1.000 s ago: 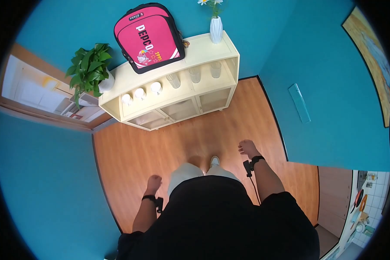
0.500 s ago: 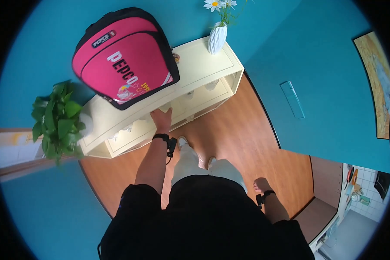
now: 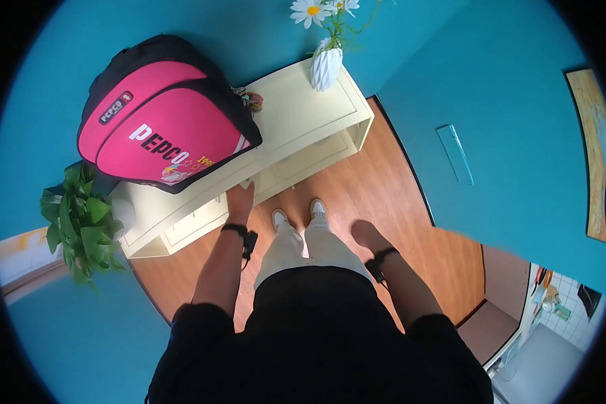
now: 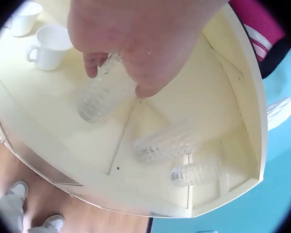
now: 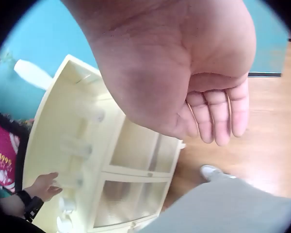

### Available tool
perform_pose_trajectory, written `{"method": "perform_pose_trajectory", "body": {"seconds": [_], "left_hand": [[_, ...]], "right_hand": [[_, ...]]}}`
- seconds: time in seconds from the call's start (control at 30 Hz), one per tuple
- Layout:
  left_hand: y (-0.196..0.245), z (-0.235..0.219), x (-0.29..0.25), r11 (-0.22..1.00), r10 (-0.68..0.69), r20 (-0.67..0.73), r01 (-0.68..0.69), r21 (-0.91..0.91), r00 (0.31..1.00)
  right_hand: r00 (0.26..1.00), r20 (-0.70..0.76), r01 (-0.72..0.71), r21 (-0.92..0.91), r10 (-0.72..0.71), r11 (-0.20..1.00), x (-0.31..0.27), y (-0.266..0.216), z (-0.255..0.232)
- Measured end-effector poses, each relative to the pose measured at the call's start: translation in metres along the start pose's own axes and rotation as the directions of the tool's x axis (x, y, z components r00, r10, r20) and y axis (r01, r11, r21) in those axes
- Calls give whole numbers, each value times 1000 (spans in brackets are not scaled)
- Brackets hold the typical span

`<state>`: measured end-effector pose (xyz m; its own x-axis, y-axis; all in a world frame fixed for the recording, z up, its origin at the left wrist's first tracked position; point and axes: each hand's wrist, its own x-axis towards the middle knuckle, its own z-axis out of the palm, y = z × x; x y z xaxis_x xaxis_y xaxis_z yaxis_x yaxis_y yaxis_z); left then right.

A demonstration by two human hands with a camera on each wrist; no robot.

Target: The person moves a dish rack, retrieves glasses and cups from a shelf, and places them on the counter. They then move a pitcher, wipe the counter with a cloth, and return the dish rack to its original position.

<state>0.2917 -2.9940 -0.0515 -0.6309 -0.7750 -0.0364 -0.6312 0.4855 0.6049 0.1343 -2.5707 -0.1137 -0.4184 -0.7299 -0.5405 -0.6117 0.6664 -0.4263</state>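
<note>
My left hand (image 3: 240,200) reaches into the open shelf of a cream cabinet (image 3: 296,101). In the left wrist view, the fingers and thumb of this hand (image 4: 131,48) curl round the upper end of a clear ribbed glass (image 4: 99,99). Two similar glasses, one (image 4: 165,145) nearer and another (image 4: 196,173) beyond, are on the same shelf. White cups, one (image 4: 52,47) close by, are on the other side. My right hand (image 3: 369,236) hangs over the floor; its palm (image 5: 184,63) shows loosely curled fingers and nothing held.
On the cabinet top are a pink and black backpack (image 3: 168,121), a white vase (image 3: 326,67) with daisies and a leafy plant (image 3: 84,219) at the left end. Wooden floor (image 3: 397,202) lies around my feet. A kitchen area (image 3: 552,316) shows at lower right.
The cabinet and backpack appear nearer than a second ago. My left hand has moved from my side up to the shelf and round a glass. My right hand is still empty.
</note>
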Motion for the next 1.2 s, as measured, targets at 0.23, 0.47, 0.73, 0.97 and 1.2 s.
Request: {"method": "perform_pose_trajectory", "body": {"seconds": [0.23,0.47,0.73,0.97,1.2], "left_hand": [[35,-60,-126,967,-177,110,193,-166,978],[-11,-78,-292,746,-666,-24,665,-33,746],[-60,-85,-419,472,-881,-4,881,0,472],[-188,-75,-474,448,-893,60,894,17,446],[-314,-83,-358,900,68,727,-357,252,683]], "right_hand": [[917,-398,199,383,-33,902,156,-149,-101],[897,-431,254,309,-103,916,244,-192,-98],[874,-444,260,85,-197,962,279,-187,-71],[807,-541,460,323,-238,827,123,-172,-104],[858,-468,80,528,211,846,-113,-119,-76]]}}
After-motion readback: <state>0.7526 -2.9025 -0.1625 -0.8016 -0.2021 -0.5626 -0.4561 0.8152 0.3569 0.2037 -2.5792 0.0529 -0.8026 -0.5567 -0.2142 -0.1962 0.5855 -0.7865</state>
